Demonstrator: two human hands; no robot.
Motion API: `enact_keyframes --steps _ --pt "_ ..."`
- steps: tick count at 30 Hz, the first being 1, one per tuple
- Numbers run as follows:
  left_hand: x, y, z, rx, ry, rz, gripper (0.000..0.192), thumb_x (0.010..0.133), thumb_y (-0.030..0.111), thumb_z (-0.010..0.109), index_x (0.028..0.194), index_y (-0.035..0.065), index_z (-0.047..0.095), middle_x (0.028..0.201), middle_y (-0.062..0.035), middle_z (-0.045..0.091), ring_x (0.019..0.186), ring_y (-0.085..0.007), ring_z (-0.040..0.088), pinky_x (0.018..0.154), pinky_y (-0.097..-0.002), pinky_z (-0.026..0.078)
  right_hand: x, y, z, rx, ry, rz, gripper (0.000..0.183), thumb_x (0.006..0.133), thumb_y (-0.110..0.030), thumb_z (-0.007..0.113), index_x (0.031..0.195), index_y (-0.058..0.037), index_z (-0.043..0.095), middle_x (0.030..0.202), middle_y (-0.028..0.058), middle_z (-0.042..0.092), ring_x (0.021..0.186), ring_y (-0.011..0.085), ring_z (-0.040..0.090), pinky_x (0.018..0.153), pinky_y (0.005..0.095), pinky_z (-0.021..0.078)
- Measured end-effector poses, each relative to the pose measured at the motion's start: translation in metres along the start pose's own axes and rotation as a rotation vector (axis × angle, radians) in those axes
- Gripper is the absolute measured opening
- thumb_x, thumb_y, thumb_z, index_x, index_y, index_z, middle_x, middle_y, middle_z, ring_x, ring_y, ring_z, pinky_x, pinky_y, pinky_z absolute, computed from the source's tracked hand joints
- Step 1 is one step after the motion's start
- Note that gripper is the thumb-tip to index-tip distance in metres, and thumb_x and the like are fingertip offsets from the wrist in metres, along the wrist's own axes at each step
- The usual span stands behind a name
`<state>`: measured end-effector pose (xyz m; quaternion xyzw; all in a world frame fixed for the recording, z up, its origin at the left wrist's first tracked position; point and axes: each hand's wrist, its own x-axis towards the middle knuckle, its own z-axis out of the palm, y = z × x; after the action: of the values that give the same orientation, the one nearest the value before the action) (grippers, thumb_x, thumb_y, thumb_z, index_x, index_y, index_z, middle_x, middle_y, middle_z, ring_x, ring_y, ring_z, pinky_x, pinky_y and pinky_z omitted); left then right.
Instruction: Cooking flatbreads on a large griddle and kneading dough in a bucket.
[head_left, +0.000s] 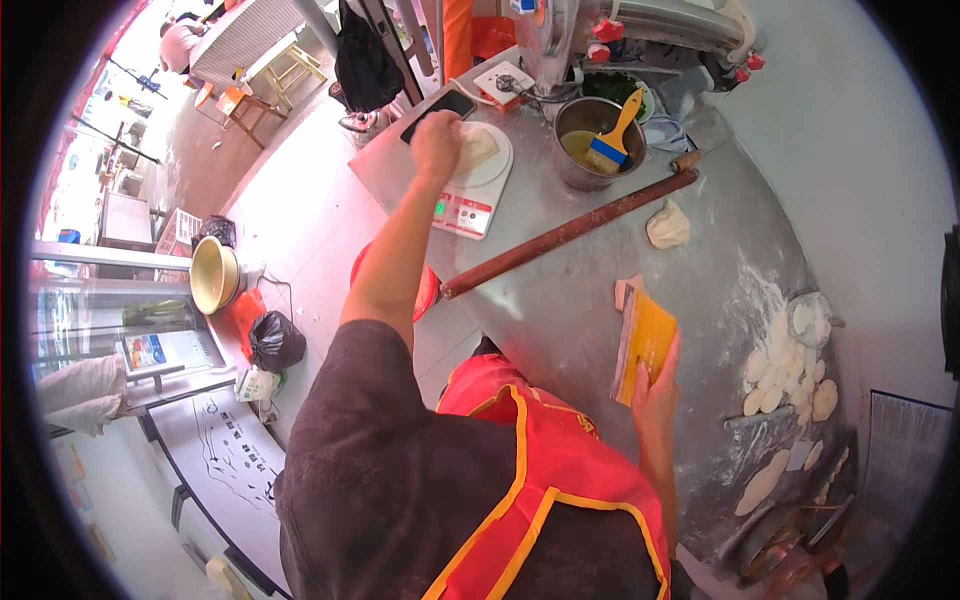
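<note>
My left hand reaches over the white kitchen scale, at the edge of its round plate. A flat piece of pale dough lies on that plate beside my fingers. The fingertips are partly hidden, so I cannot tell whether they grip the dough. In my right hand is a yellow dough scraper, held low over the steel table. A small pale piece, perhaps dough, shows just past the scraper's far end. Farther back sits a lump of dough.
A long wooden rolling pin lies diagonally across the table. Behind it stands a metal pot holding a yellow-handled brush and liquid. A phone lies beside the scale. Several dough rounds lie on flour at right.
</note>
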<state>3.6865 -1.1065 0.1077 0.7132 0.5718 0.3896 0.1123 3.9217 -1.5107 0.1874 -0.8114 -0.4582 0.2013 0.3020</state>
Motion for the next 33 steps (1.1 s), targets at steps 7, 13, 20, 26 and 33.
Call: enact_keyframes --steps 7,13,20,26,33 --pt "-0.001 0.004 0.022 0.251 -0.386 0.051 0.036 0.08 0.039 0.057 0.1 0.0089 0.061 0.102 -0.0126 0.059 0.099 -0.0321 0.054 0.085 -0.0418 0.043 -0.006 0.007 0.004 -0.05 0.042 0.118 0.066 0.085 -0.01 0.049 0.141 -0.0107 0.015 0.108 0.0241 0.058 0.09 0.0427 0.059 0.075 0.0448 0.0488" --pt "-0.004 -0.018 0.018 0.354 -0.266 0.252 0.045 0.076 0.037 0.065 0.108 0.0065 0.053 0.102 -0.0142 0.056 0.097 -0.0342 0.052 0.08 -0.0439 0.043 -0.007 0.004 -0.007 -0.001 0.016 0.163 0.065 0.085 -0.01 0.05 0.141 -0.0091 0.016 0.104 0.026 0.059 0.088 0.0424 0.06 0.072 0.0436 0.0491" --pt "-0.055 0.077 -0.011 -0.063 -0.56 0.272 0.043 0.077 0.031 0.067 0.113 0.0085 0.057 0.102 -0.0162 0.063 0.096 -0.0324 0.059 0.082 -0.0396 0.046 -0.021 0.044 -0.016 -0.037 0.14 0.198 0.065 0.085 -0.009 0.05 0.141 -0.0086 0.017 0.099 0.0273 0.06 0.085 0.0441 0.059 0.071 0.0452 0.0478" --pt "-0.175 0.145 0.014 0.023 -1.169 0.32 0.051 0.074 0.034 0.069 0.119 0.0153 0.055 0.117 -0.0143 0.057 0.112 -0.0314 0.051 0.095 -0.0408 0.04 -0.021 0.057 -0.029 -0.048 0.185 0.216 0.066 0.085 -0.009 0.051 0.141 -0.0089 0.016 0.097 0.028 0.059 0.084 0.0443 0.059 0.07 0.0459 0.0473" --pt "-0.187 0.195 0.043 0.049 -1.127 0.602 0.065 0.072 0.04 0.068 0.124 0.0067 0.049 0.135 -0.0158 0.038 0.127 -0.0362 0.031 0.103 -0.047 0.026 -0.032 0.079 -0.034 0.075 0.21 0.238 0.065 0.086 -0.007 0.05 0.142 -0.0084 0.016 0.116 0.0279 0.052 0.099 0.043 0.056 0.08 0.0427 0.0468"
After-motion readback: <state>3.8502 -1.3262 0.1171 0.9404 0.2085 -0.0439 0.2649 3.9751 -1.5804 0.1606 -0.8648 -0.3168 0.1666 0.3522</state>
